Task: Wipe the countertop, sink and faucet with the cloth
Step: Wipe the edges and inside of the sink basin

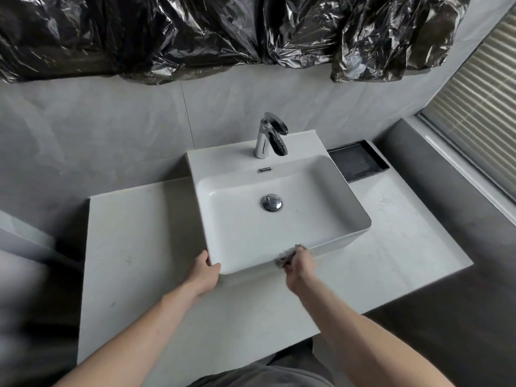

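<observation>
Bench (134,247): pale stone-look top against a grey tiled wall; carries the basin; faint marks show on its left part.
Left hand (205,270): at the near left corner of the basin; thumb on the front wall, fingers curled round the corner onto the left side wall; grips the basin.
Basin (321,191): white rectangular countertop sink, set at a slight angle on the bench; chrome drain plug (271,202) in the middle of its floor; chrome overflow slot (264,170) on the rear wall.
Faucet (272,135): chrome single-lever mixer, upright on the basin's rear deck, spout over the bowl.
Cloth (284,256): grey, bunched, blurred; pressed against the basin's near front rim, just left of and under the right hand's fingers.
Right hand (298,265): at the near front rim, right of centre; fingers curled round the cloth, holding it against the basin.
Tray (357,162): dark, shallow, rectangular; on the bench just right of the basin's rear corner.
Black plastic sheet (223,32): crumpled, covers the wall above.
Window blind (480,118): far right.
</observation>
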`<act>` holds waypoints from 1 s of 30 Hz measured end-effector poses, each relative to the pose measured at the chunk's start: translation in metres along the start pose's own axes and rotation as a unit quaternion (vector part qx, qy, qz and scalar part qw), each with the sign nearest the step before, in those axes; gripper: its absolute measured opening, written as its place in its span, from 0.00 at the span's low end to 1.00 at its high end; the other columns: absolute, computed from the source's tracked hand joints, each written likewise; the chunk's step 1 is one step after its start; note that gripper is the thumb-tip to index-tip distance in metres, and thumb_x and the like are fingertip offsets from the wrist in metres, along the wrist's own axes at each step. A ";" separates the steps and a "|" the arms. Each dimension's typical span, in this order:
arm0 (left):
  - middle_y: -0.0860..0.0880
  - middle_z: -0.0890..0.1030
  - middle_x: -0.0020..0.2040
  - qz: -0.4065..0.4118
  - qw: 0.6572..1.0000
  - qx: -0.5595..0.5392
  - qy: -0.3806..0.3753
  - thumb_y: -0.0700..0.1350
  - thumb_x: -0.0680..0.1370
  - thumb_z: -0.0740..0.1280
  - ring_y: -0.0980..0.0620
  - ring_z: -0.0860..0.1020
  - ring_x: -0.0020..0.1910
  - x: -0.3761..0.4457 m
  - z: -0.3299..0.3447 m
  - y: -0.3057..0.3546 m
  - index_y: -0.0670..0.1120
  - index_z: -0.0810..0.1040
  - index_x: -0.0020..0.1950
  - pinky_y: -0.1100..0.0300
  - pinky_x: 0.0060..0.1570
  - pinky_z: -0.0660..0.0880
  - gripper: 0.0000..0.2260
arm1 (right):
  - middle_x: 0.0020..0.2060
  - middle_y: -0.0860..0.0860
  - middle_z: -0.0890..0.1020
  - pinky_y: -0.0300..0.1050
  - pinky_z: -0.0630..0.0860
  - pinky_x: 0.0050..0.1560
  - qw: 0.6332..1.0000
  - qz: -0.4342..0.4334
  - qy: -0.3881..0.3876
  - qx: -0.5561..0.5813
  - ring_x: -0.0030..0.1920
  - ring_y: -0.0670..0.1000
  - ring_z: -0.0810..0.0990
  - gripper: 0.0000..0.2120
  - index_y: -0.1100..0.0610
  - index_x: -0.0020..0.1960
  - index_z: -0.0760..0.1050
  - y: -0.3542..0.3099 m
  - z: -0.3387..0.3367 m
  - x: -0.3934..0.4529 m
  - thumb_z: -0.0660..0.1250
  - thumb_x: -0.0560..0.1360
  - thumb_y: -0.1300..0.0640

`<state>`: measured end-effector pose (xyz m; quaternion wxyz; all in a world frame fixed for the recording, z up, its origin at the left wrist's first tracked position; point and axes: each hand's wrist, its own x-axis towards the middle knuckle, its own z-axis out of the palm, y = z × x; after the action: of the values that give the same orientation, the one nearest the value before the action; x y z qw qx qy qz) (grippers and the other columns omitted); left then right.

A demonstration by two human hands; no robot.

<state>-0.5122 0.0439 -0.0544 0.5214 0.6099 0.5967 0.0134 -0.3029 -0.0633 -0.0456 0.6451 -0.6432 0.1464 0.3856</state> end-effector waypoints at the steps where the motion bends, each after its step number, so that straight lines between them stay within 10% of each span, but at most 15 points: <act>1: 0.45 0.82 0.43 -0.007 1.000 -0.013 0.000 0.48 0.67 0.64 0.45 0.79 0.40 0.006 0.002 -0.005 0.47 0.76 0.47 0.46 0.47 0.80 0.11 | 0.20 0.56 0.68 0.36 0.66 0.21 1.000 -0.020 0.023 -0.010 0.26 0.53 0.68 0.17 0.57 0.35 0.64 -0.014 -0.010 0.012 0.47 0.74 0.74; 7: 0.47 0.84 0.45 -0.017 0.999 -0.049 0.003 0.45 0.70 0.63 0.42 0.82 0.47 0.011 0.005 -0.008 0.49 0.77 0.49 0.44 0.52 0.80 0.09 | 0.29 0.57 0.75 0.37 0.73 0.18 0.982 -0.076 0.108 -0.138 0.21 0.57 0.76 0.14 0.59 0.40 0.70 -0.079 -0.057 0.048 0.53 0.77 0.73; 11: 0.47 0.83 0.49 -0.028 0.997 -0.074 0.025 0.35 0.75 0.61 0.45 0.81 0.50 -0.007 0.012 0.015 0.46 0.77 0.50 0.46 0.57 0.79 0.09 | 0.32 0.57 0.78 0.38 0.75 0.33 0.963 -0.156 0.088 -0.200 0.30 0.54 0.76 0.17 0.58 0.35 0.71 -0.065 -0.063 0.052 0.56 0.81 0.67; 16: 0.41 0.83 0.52 -0.065 0.993 -0.035 0.087 0.33 0.74 0.58 0.41 0.80 0.48 -0.008 0.024 0.025 0.45 0.76 0.52 0.46 0.53 0.78 0.13 | 0.37 0.63 0.82 0.45 0.73 0.43 0.986 -0.055 0.010 -0.155 0.40 0.57 0.79 0.08 0.59 0.41 0.74 -0.046 -0.066 0.062 0.60 0.78 0.62; 19: 0.39 0.69 0.75 -0.097 0.980 0.082 0.151 0.35 0.76 0.60 0.39 0.71 0.69 -0.017 0.037 0.039 0.42 0.64 0.76 0.48 0.68 0.67 0.27 | 0.26 0.53 0.81 0.42 0.72 0.45 0.992 -0.039 0.004 -0.118 0.35 0.53 0.76 0.05 0.61 0.46 0.71 -0.071 -0.084 0.082 0.59 0.80 0.65; 21: 0.43 0.56 0.81 -0.039 0.961 0.157 0.224 0.38 0.77 0.63 0.40 0.59 0.77 -0.025 0.052 0.048 0.43 0.52 0.81 0.49 0.75 0.56 0.34 | 0.22 0.51 0.77 0.42 0.75 0.42 0.991 -0.054 0.014 -0.118 0.29 0.52 0.76 0.05 0.62 0.48 0.70 -0.095 -0.100 0.102 0.56 0.78 0.68; 23: 0.47 0.63 0.78 0.060 0.939 0.200 0.275 0.38 0.76 0.65 0.42 0.64 0.74 -0.031 0.072 0.059 0.45 0.62 0.79 0.49 0.73 0.60 0.31 | 0.30 0.58 0.77 0.41 0.75 0.42 0.986 -0.078 0.020 -0.147 0.30 0.53 0.76 0.09 0.61 0.42 0.69 -0.118 -0.117 0.115 0.53 0.76 0.69; 30: 0.59 0.74 0.68 0.152 0.960 0.229 0.053 0.50 0.81 0.61 0.55 0.71 0.69 -0.034 0.166 0.109 0.55 0.75 0.70 0.58 0.71 0.64 0.17 | 0.39 0.54 0.69 0.42 0.67 0.26 0.901 -0.165 -0.097 -0.388 0.28 0.52 0.68 0.08 0.58 0.46 0.69 -0.177 -0.144 0.174 0.51 0.78 0.62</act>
<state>-0.3381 -0.0560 -0.0384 0.3268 0.7949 0.5110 -0.0122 -0.0222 -0.1230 -0.0564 0.4096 -0.8169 -0.1868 0.3606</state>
